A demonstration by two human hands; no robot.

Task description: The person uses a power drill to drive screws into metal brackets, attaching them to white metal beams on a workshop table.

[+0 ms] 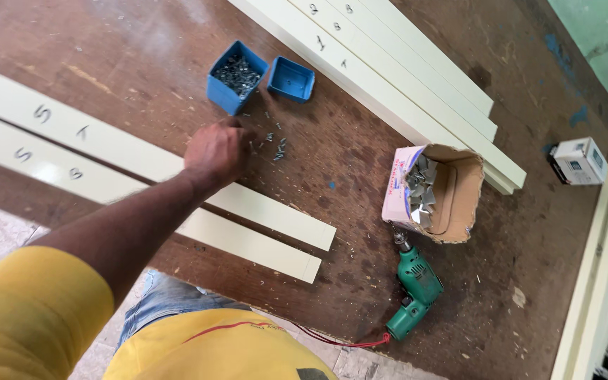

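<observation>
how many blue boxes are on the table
2. One blue box full of screws sits beyond the left hand; the other blue box, apparently empty, sits just right of it.

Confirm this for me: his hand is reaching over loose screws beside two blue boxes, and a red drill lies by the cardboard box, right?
Not quite. The head view shows the drill is green, not red. The rest holds: the left hand reaches over loose screws beside two blue boxes, near the cardboard box.
</observation>
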